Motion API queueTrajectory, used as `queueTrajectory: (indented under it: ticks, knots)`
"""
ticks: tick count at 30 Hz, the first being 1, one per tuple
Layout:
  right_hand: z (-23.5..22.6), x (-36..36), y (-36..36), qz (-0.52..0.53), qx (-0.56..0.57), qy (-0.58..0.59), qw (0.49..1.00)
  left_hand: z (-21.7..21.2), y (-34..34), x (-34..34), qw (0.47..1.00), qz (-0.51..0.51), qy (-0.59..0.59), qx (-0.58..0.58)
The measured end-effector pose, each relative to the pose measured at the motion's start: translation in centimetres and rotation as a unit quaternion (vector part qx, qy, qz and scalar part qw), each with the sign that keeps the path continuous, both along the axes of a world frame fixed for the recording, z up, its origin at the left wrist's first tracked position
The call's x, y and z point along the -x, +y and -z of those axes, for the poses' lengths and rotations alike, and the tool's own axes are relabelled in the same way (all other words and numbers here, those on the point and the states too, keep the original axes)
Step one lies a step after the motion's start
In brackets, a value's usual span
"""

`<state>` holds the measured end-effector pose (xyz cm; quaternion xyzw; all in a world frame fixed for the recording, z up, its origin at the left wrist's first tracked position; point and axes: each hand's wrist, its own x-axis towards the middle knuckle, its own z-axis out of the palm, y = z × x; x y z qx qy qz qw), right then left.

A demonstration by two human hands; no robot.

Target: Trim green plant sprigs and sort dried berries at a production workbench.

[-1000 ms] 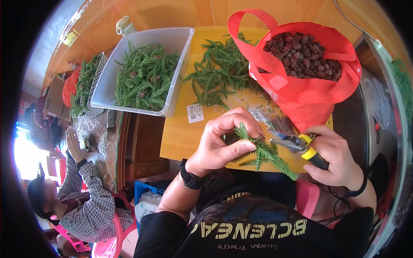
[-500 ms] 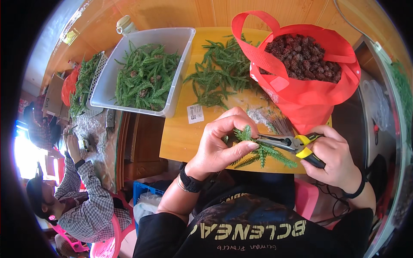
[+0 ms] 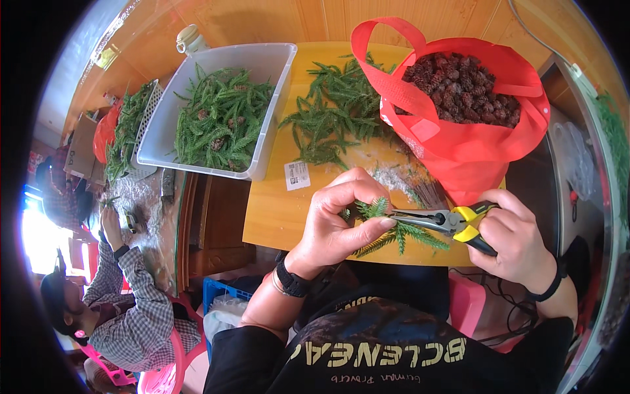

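Observation:
Between the thumb and fingers of my left hand (image 3: 351,220) is a green pine sprig (image 3: 410,235), its needles fanning out to the right. My right hand (image 3: 515,240) grips the yellow and black handles of a pair of pliers (image 3: 449,220). The pliers' jaws point left and meet the sprig beside my left thumb; exactly what sits between them is too small to tell. Both hands are above the near edge of the yellow table (image 3: 275,220).
A clear plastic bin (image 3: 262,148) of pine sprigs with cones stands at left. Loose green sprigs (image 3: 328,125) lie mid-table beside a white label (image 3: 297,176) and thin brown stems (image 3: 430,194). A red bag (image 3: 479,148) holds pine cones (image 3: 459,88). Another person (image 3: 141,308) works at far left.
The pliers and my right hand have shifted very slightly, with the handles looking a little closer together. My left hand keeps its pinch on the sprig.

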<state>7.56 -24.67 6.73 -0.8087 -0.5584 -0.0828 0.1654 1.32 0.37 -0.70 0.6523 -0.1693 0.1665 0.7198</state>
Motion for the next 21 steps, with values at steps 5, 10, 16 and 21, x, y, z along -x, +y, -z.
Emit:
queueTrajectory:
  ticks: [5, 10, 16, 21]
  knots:
    - [0.12, -0.12, -0.13, -0.003, 0.006, -0.003, 1.0, 0.13, -0.1, -0.11, 1.0, -0.009, 0.004, -0.004]
    - [0.24, -0.21, -0.3, -0.001, 0.004, -0.016, 1.0, 0.19, -0.31, -0.15, 1.0, -0.018, 0.007, -0.004]
    - [0.46, -0.2, -0.27, 0.004, -0.012, -0.011, 1.0, 0.38, -0.39, -0.27, 0.999, -0.023, 0.02, -0.017]
    - [0.55, -0.27, -0.43, 0.002, -0.001, -0.012, 1.0, 0.48, -0.5, -0.26, 0.999, -0.027, 0.016, -0.024]
